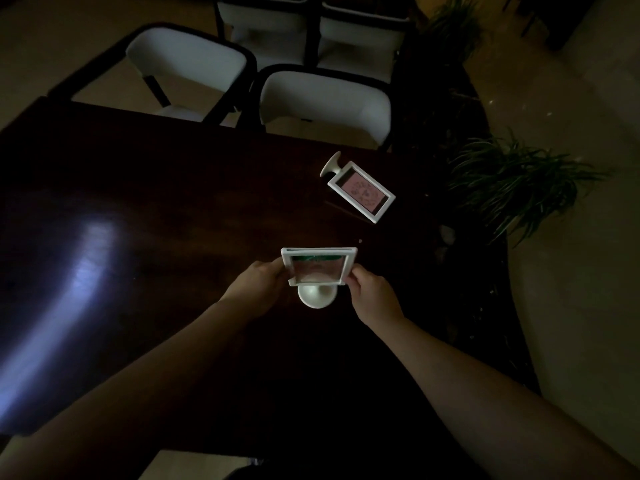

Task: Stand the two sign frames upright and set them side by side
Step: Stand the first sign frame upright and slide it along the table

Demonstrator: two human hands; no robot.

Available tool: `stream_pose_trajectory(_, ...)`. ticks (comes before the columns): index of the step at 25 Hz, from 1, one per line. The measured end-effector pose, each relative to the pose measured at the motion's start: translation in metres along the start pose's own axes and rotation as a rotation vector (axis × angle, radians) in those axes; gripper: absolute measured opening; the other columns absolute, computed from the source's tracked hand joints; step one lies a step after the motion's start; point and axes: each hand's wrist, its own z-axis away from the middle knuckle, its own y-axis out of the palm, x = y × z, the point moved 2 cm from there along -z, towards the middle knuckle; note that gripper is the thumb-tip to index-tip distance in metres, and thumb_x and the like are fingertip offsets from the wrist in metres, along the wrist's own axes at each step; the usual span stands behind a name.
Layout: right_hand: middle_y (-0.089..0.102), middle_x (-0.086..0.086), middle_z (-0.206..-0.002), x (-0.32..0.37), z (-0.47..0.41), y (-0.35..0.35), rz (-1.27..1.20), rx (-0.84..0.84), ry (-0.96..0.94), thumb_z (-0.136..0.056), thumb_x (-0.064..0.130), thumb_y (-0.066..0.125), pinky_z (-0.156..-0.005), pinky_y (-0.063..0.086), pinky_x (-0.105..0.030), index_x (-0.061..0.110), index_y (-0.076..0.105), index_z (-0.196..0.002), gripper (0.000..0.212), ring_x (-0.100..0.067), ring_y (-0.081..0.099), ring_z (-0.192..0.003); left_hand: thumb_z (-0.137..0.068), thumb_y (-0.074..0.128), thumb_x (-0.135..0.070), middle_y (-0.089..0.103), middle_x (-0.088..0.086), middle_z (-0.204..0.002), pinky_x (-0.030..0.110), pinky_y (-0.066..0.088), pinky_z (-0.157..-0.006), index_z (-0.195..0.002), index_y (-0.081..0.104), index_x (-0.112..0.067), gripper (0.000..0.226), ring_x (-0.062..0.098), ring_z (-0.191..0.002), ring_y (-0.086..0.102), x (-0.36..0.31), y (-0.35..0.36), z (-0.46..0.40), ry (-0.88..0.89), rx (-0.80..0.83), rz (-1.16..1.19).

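A white sign frame (317, 266) with a round base stands upright on the dark table (156, 209), near the middle. My left hand (258, 284) grips its left edge and my right hand (372, 294) grips its right edge. Its base (317, 297) shows below the panel, toward me. A second white sign frame (360, 190) with a pink card lies flat on the table farther back and to the right, its round base pointing to the far left.
Two white-backed chairs (325, 102) stand against the table's far edge, with more chairs behind. Leafy plants (512, 181) sit beside the table's right edge. A bright glare falls on the tabletop at the left.
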Motion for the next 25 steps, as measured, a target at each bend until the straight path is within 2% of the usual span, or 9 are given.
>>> stream_pose_trajectory(4,0.070,-0.006,-0.096,-0.001,-0.004,0.000,0.008,-0.008,0.001,-0.101,0.024,0.050,-0.070,0.050,-0.037,0.014,0.063,-0.110,0.019,-0.026,0.066,-0.090,-0.101,0.040,-0.038,0.055,-0.004,-0.062,0.028,0.034,-0.046,-0.103,0.055,-0.030,0.018,0.010,-0.047,0.051,-0.002,0.003,0.000,0.027,-0.021,0.030)
stream_pose_trajectory(9,0.070,-0.006,-0.096,-0.004,-0.008,0.001,0.011,-0.016,-0.002,-0.101,0.026,0.049,-0.070,0.050,-0.037,0.014,0.061,-0.109,0.018,-0.027,0.066,-0.091,-0.103,0.039,-0.036,0.054,-0.011,-0.066,0.025,0.031,-0.048,-0.110,0.057,-0.024,0.023,0.007,-0.057,0.054,-0.007,0.007,0.003,0.041,-0.071,0.050)
stream_pose_trajectory(14,0.072,-0.004,-0.095,-0.008,-0.010,0.001,-0.007,-0.037,0.004,-0.101,0.029,0.051,-0.070,0.051,-0.036,0.019,0.063,-0.113,0.020,-0.025,0.068,-0.090,-0.102,0.040,-0.032,0.054,-0.016,-0.078,0.031,0.033,-0.056,-0.104,0.057,-0.021,0.020,0.018,-0.074,0.052,-0.004,0.015,0.007,0.017,-0.096,0.041)
stream_pose_trajectory(18,0.073,-0.005,-0.098,-0.011,-0.010,0.005,-0.027,-0.045,0.002,-0.099,0.030,0.053,-0.067,0.049,-0.033,0.020,0.061,-0.114,0.019,-0.025,0.069,-0.091,-0.103,0.037,-0.028,0.060,-0.005,-0.091,0.040,0.046,-0.066,-0.107,0.054,-0.021,0.019,0.025,-0.085,0.055,-0.005,0.020,0.011,-0.010,-0.104,0.044)
stream_pose_trajectory(20,0.072,-0.002,-0.106,-0.015,-0.009,0.008,-0.056,-0.033,0.028,-0.098,0.032,0.056,-0.072,0.051,-0.033,0.021,0.060,-0.116,0.022,-0.021,0.068,-0.098,-0.103,0.036,-0.030,0.061,-0.004,-0.102,0.043,0.049,-0.073,-0.115,0.052,-0.024,0.021,0.023,-0.094,0.055,-0.004,0.025,0.015,-0.061,-0.113,0.044)
stream_pose_trajectory(22,0.067,-0.003,-0.119,-0.021,-0.006,0.011,-0.067,0.005,0.072,-0.097,0.034,0.057,-0.083,0.054,-0.039,0.021,0.056,-0.126,0.032,-0.021,0.065,-0.108,-0.100,0.042,-0.033,0.059,0.000,-0.116,0.042,0.049,-0.082,-0.124,0.049,-0.024,0.027,0.022,-0.106,0.053,-0.002,0.034,0.021,-0.142,-0.114,0.046)
stream_pose_trajectory(25,0.055,-0.007,-0.140,-0.032,-0.002,0.017,0.036,0.078,0.129,-0.097,0.034,0.056,-0.096,0.049,-0.039,0.016,0.045,-0.142,0.050,-0.024,0.055,-0.125,-0.093,0.055,-0.036,0.050,0.004,-0.136,0.047,0.044,-0.098,-0.136,0.042,-0.021,0.047,0.026,-0.127,0.042,0.001,0.049,0.034,-0.229,-0.086,-0.047)
